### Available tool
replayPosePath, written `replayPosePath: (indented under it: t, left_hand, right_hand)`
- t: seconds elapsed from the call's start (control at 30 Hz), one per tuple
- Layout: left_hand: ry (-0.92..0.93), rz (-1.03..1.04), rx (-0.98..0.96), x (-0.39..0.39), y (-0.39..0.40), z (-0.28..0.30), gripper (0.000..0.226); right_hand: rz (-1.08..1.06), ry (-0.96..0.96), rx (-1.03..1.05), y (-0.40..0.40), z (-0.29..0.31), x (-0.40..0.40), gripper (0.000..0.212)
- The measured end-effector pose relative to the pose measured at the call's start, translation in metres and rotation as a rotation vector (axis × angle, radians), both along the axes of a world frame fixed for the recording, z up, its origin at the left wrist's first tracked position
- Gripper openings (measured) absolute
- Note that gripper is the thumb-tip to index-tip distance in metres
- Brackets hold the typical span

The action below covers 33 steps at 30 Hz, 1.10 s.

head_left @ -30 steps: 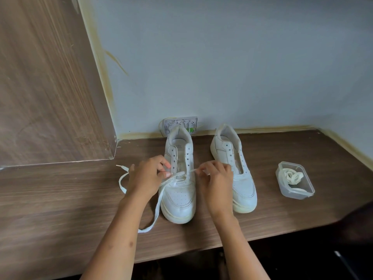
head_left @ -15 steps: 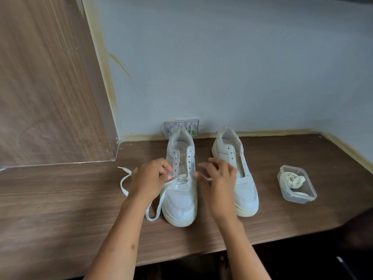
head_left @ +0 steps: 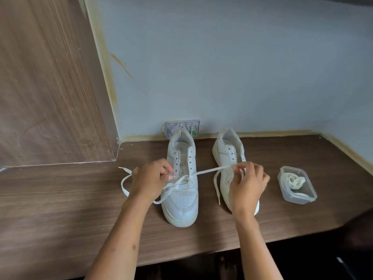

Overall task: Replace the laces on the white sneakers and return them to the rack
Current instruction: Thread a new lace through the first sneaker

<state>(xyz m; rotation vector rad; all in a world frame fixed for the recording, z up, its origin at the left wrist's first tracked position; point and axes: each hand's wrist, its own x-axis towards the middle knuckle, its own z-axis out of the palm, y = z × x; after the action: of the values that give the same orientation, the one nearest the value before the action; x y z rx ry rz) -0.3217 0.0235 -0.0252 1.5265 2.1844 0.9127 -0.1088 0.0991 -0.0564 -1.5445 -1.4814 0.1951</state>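
Observation:
Two white sneakers stand toes toward me on a wooden counter point(head_left: 60, 199). The left sneaker point(head_left: 182, 205) has a white lace point(head_left: 210, 170) threaded through its lowest eyelets. My left hand point(head_left: 150, 181) pinches the left eyelet flap and the lace beside it; the lace's left end loops on the counter behind that hand. My right hand point(head_left: 247, 184) holds the other end pulled out taut to the right, over the right sneaker point(head_left: 227, 154), with the tip dangling down. The right sneaker has bare eyelets.
A clear plastic tub point(head_left: 296, 185) with a coiled white lace sits to the right of the sneakers. A wall socket point(head_left: 182, 126) is behind the left sneaker. A wooden panel point(head_left: 50, 87) rises on the left. The counter's front edge is near me.
My right hand has drawn the lace end out to the right through the eyelet, from beside the left sneaker to over the right sneaker. The slack loop at the left has shortened.

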Motion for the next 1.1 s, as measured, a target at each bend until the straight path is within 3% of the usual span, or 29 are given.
replayPosePath:
  t: [0.17,0.33,0.53,0.83,0.93,1.1]
  left_hand:
    - [-0.01,-0.004,0.002,-0.001,0.0,-0.001,0.012]
    - [-0.015,-0.004,-0.006,0.0,0.0,0.0,0.012]
    - [-0.011,-0.006,-0.013,0.0,0.0,0.0,0.013]
    - [0.007,0.002,-0.025,0.0,0.0,-0.002,0.011]
    - [0.001,0.0,-0.026,-0.001,0.001,-0.001,0.01]
    - [-0.012,-0.008,-0.03,-0.001,0.001,-0.001,0.009]
  right_hand:
    - [0.27,-0.103,0.053,-0.011,0.0,-0.022,0.019]
    - [0.493,-0.283,0.022,-0.025,-0.01,-0.042,0.012]
    - [0.454,-0.273,0.021,-0.024,-0.008,-0.042,0.003]
    - [0.138,-0.078,0.012,-0.006,-0.003,-0.013,0.008]
    - [0.241,-0.077,0.048,-0.011,-0.002,-0.02,0.014]
    - [0.479,-0.278,0.042,-0.022,-0.007,-0.039,0.011]
